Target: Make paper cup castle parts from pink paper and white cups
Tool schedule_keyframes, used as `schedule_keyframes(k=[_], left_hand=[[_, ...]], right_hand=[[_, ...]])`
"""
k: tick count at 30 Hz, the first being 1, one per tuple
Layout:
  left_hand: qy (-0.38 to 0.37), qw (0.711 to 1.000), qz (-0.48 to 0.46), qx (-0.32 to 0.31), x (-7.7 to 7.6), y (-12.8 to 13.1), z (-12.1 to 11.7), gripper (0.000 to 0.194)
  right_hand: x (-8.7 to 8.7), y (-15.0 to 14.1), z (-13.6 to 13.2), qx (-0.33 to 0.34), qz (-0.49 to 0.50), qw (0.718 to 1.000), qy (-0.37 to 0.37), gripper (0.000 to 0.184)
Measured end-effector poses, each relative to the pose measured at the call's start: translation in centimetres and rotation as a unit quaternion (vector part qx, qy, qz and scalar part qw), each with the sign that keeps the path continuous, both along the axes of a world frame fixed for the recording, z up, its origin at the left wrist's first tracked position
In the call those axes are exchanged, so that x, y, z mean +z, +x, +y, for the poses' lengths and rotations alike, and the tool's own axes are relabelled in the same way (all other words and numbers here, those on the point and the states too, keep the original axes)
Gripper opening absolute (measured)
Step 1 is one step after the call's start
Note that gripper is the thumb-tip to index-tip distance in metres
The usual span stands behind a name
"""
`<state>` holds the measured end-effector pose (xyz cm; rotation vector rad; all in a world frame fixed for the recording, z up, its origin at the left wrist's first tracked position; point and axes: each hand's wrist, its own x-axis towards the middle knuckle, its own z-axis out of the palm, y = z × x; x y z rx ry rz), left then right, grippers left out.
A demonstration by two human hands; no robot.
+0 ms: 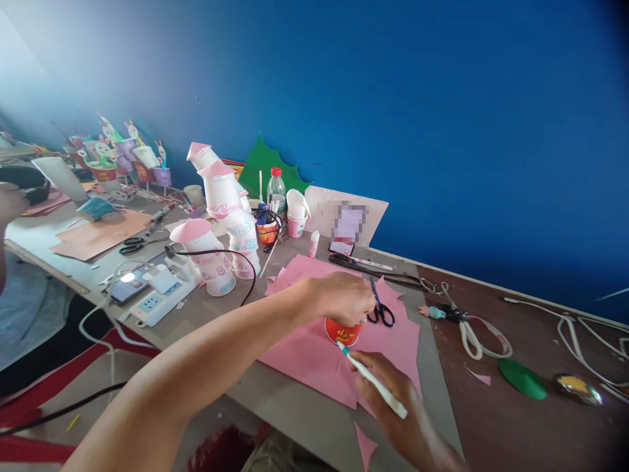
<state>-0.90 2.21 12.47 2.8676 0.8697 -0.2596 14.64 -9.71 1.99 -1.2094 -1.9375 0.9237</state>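
My left hand (346, 298) is closed on a red paper cup (341, 333) with yellow lettering and covers its far part. The cup rests on pink paper (309, 367). In my right hand (393, 400) is a white marker (377, 385), its teal end touching or almost touching the near side of the cup. Black scissors (382, 313) lie on the pink paper just right of my left hand.
Stacked paper-cup towers (223, 190) stand left of the paper, near a power strip (170, 295) with cables. Behind are a red-capped bottle (276, 187) and a phone (348, 226). Cords (472, 334) and a green paper piece (523, 379) lie at right. Another person's hand (10, 200) is far left.
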Motion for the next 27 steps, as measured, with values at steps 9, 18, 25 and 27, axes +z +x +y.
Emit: schedule_keyframes(k=[9, 18, 25, 27], left_hand=[[0.011, 1.000, -0.009, -0.025, -0.1, -0.3, -0.2, 0.015], [0.023, 0.999, 0.008, -0.040, -0.4, -0.3, -0.1, 0.013], [0.024, 0.999, 0.004, -0.040, -0.4, -0.4, -0.1, 0.016], [0.021, 0.999, -0.003, -0.036, -0.6, -0.4, -0.1, 0.016]], right_hand=[[-2.3, -5.1, 1.2, -0.026, -0.149, 0.963, 0.223, 0.028], [-3.3, -6.0, 1.6, -0.053, -0.211, 0.940, 0.264, 0.030], [-2.3, -4.1, 0.3, -0.014, -0.218, 0.948, 0.231, 0.028], [-2.2, -3.2, 0.0, -0.004, -0.222, 0.947, 0.232, 0.028]])
